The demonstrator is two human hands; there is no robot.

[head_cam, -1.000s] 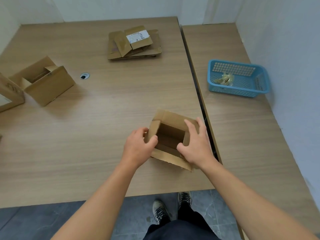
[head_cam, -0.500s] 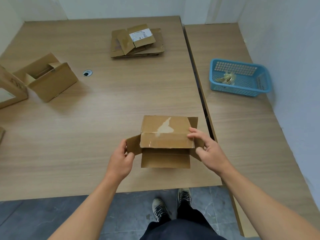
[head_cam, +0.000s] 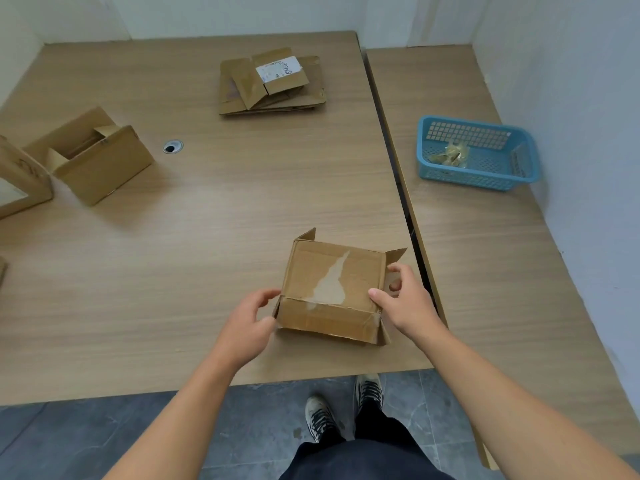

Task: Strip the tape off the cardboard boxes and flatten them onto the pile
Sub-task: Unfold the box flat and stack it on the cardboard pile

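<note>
Cardboard box (head_cam: 332, 285) is at the near edge of the table (head_cam: 207, 220), right of centre, just left of the seam between the two tabletops. Top face has a pale torn patch. Left hand (head_cam: 246, 327) curls round the near-left corner. Right hand (head_cam: 405, 303) grips the right side, thumb on top, fingers at the side flap. Flattened pile (head_cam: 273, 84) far centre. Open box (head_cam: 93, 161) far left. Blue basket (head_cam: 464, 178) holding tape scraps (head_cam: 450, 155) on the right.
</note>
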